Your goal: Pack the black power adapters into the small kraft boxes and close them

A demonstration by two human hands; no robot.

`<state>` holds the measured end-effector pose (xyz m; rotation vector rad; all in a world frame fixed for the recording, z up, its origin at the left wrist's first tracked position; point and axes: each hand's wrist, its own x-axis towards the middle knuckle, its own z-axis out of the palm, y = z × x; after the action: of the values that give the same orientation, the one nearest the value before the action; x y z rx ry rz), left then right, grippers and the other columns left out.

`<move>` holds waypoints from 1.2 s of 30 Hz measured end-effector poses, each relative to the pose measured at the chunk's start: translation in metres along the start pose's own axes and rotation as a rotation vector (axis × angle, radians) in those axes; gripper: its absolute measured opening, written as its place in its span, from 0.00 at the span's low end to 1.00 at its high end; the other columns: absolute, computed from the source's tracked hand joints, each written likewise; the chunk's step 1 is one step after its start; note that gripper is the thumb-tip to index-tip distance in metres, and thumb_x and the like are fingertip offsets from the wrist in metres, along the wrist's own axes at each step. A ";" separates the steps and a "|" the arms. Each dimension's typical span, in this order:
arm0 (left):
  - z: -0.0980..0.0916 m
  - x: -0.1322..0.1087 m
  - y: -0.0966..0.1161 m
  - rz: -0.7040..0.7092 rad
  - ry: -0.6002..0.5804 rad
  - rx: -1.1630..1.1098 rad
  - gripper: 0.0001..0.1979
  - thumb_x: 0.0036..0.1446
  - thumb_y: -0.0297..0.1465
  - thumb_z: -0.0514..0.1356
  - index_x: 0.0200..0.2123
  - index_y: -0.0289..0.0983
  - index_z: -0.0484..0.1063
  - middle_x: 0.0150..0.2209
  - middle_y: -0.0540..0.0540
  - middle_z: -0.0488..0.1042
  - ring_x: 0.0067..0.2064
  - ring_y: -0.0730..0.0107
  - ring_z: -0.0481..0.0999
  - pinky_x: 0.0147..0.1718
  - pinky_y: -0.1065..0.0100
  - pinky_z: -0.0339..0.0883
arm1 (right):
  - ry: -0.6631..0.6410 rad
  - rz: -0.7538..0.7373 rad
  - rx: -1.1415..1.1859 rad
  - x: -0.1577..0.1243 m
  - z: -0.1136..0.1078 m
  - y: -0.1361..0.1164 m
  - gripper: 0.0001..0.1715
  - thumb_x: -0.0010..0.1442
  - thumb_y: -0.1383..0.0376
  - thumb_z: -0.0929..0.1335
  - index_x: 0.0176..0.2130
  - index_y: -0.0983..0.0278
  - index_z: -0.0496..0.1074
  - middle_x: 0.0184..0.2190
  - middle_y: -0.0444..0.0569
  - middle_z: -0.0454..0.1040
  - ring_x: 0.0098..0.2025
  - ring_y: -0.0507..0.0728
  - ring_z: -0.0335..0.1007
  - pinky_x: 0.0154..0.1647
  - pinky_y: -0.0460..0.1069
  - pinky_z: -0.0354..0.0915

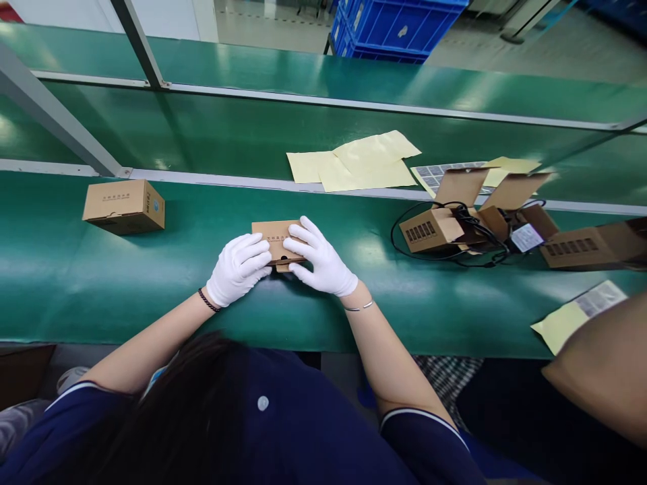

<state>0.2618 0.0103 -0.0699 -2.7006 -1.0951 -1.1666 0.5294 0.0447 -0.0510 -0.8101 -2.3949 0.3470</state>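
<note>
A small brown cardboard box (275, 236) sits on the green bench in front of me, printed on its top, with a flap sticking out at the near side. My left hand (240, 268), in a white glove, is closed against the box's left side. Across its right side and top lies my right hand (318, 259), also gloved in white, with the fingers bent over the lid and the thumb at the near edge. Both hands hide parts of the box's sides.
Another cardboard box (124, 205) stands closed at the left. To the right are an open box (429, 229) with black cables (475, 225) and another box (591, 246). Yellow backing sheets (364, 162) lie behind. A co-worker's arm (606, 364) reaches in at the right.
</note>
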 end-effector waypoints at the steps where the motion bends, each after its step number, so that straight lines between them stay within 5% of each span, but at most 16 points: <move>1: 0.001 0.002 0.001 -0.014 -0.024 0.022 0.07 0.68 0.36 0.62 0.46 0.43 0.77 0.50 0.43 0.82 0.62 0.57 0.77 0.61 0.45 0.73 | -0.026 0.014 -0.022 -0.001 0.000 0.001 0.23 0.67 0.55 0.65 0.58 0.58 0.73 0.65 0.57 0.69 0.74 0.68 0.54 0.70 0.77 0.54; 9: 0.013 0.006 -0.003 0.010 -0.038 -0.036 0.06 0.68 0.30 0.60 0.43 0.45 0.77 0.49 0.45 0.83 0.60 0.61 0.78 0.62 0.43 0.69 | -0.074 0.125 -0.156 -0.011 0.018 0.008 0.20 0.69 0.55 0.64 0.53 0.60 0.78 0.58 0.57 0.77 0.72 0.67 0.58 0.67 0.68 0.62; 13: 0.000 0.014 0.007 0.023 0.001 -0.007 0.05 0.65 0.29 0.61 0.41 0.41 0.78 0.46 0.42 0.83 0.56 0.58 0.80 0.58 0.46 0.73 | -0.014 0.097 -0.200 -0.013 0.013 -0.003 0.22 0.68 0.56 0.64 0.55 0.60 0.77 0.58 0.58 0.77 0.69 0.67 0.62 0.67 0.68 0.60; 16: -0.019 0.033 0.008 0.010 -0.114 -0.075 0.09 0.65 0.33 0.59 0.40 0.40 0.80 0.44 0.43 0.83 0.52 0.58 0.81 0.57 0.49 0.74 | 0.000 0.086 -0.237 -0.005 -0.004 -0.017 0.22 0.70 0.58 0.61 0.55 0.60 0.77 0.58 0.56 0.78 0.67 0.65 0.65 0.69 0.67 0.55; 19: -0.026 0.062 -0.003 -0.047 -0.260 -0.055 0.14 0.68 0.35 0.56 0.41 0.39 0.82 0.46 0.42 0.83 0.50 0.57 0.81 0.54 0.52 0.74 | -0.105 0.052 -0.264 0.014 -0.021 -0.031 0.19 0.72 0.56 0.62 0.49 0.61 0.78 0.51 0.54 0.81 0.55 0.62 0.73 0.60 0.60 0.61; 22: -0.018 0.090 -0.019 -0.164 -0.421 0.029 0.20 0.69 0.40 0.55 0.56 0.40 0.79 0.58 0.39 0.78 0.57 0.51 0.77 0.54 0.51 0.72 | -0.230 0.049 -0.347 0.032 -0.029 -0.041 0.18 0.70 0.52 0.67 0.45 0.63 0.78 0.43 0.55 0.81 0.44 0.61 0.73 0.45 0.55 0.61; 25: -0.006 0.103 -0.027 -0.225 -0.637 -0.009 0.26 0.72 0.41 0.49 0.67 0.40 0.69 0.55 0.39 0.79 0.51 0.54 0.80 0.48 0.57 0.73 | -0.256 0.097 -0.458 0.038 -0.026 -0.048 0.18 0.69 0.54 0.68 0.43 0.65 0.78 0.41 0.56 0.80 0.42 0.61 0.70 0.40 0.54 0.57; 31: -0.004 0.100 -0.019 -0.207 -0.630 0.092 0.25 0.73 0.40 0.47 0.67 0.39 0.67 0.48 0.41 0.81 0.46 0.56 0.80 0.42 0.62 0.70 | -0.256 0.164 -0.485 0.038 -0.012 -0.042 0.16 0.69 0.66 0.62 0.40 0.65 0.79 0.43 0.58 0.81 0.43 0.62 0.71 0.39 0.55 0.58; 36: -0.013 0.104 -0.012 -0.211 -0.710 0.144 0.26 0.75 0.40 0.45 0.69 0.38 0.64 0.48 0.40 0.80 0.46 0.52 0.80 0.40 0.60 0.70 | -0.194 0.081 -0.222 0.028 -0.022 -0.040 0.19 0.73 0.58 0.63 0.51 0.65 0.77 0.50 0.57 0.79 0.50 0.60 0.71 0.52 0.55 0.65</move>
<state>0.2958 0.0781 0.0032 -2.9929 -1.4742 -0.0775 0.5057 0.0316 -0.0048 -1.0163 -2.6198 0.2016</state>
